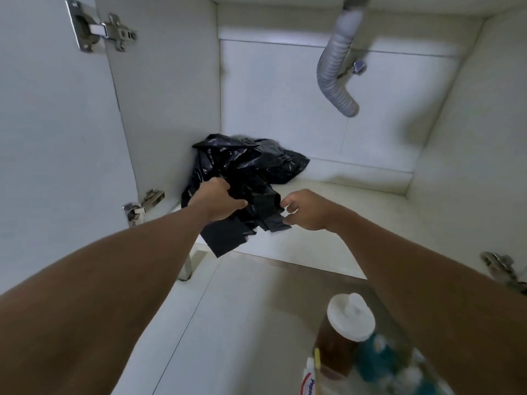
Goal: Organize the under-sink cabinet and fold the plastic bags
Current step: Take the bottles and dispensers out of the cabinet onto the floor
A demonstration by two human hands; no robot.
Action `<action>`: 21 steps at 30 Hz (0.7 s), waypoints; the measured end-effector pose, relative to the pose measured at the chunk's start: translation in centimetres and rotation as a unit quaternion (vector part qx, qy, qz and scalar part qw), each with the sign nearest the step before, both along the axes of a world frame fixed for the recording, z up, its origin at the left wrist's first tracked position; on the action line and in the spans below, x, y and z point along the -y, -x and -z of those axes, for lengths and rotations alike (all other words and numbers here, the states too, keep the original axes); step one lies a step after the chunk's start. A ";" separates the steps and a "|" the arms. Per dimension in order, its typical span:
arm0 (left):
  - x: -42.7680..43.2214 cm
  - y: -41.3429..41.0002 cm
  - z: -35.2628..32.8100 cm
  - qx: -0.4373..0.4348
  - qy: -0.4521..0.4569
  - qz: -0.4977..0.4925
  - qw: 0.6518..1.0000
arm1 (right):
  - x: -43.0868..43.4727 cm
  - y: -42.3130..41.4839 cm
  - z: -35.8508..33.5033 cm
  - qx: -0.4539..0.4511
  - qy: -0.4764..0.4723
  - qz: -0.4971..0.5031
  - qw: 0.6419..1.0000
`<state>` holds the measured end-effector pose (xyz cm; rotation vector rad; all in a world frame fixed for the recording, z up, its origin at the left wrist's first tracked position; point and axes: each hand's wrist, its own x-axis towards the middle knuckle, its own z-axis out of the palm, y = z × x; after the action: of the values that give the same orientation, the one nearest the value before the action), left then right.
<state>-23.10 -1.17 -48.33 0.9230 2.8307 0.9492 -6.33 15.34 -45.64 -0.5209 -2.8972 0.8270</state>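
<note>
A heap of crumpled black plastic bags [251, 163] lies in the back left corner of the white under-sink cabinet [356, 212]. My left hand [216, 202] grips a bunch of the black plastic at the front of the heap. A flat piece of black bag [225, 238] hangs below that hand over the cabinet's front edge. My right hand [308, 209] is just to the right, its thumb and fingers pinching the edge of a black bag piece [273, 220].
A grey corrugated drain hose [335, 69] hangs from the cabinet's top at the back right. Door hinges sit on the left wall [105, 31] and near the floor [142, 205]. A brown bottle with a white cap [345, 329] and a toothpaste tube [309, 380] stand on the floor in front.
</note>
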 end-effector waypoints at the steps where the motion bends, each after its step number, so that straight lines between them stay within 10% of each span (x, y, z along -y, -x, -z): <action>1: 0.2 1.0 1.2 0.014 -0.007 -0.019 1.000 | 0.1 0.9 1.1 -0.006 0.002 0.003 1.000; 13: -2.1 8.4 8.1 0.155 -0.284 -0.203 0.924 | -2.9 13.4 9.6 -0.141 0.226 0.164 0.950; 21: -2.8 9.7 9.2 0.212 -0.215 -0.155 0.941 | -0.7 17.8 10.9 -0.079 0.294 0.152 0.940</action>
<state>-32.79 1.63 -57.54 0.2220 2.4728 1.6189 -24.11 16.05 -56.52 -0.8696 -2.3025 1.5900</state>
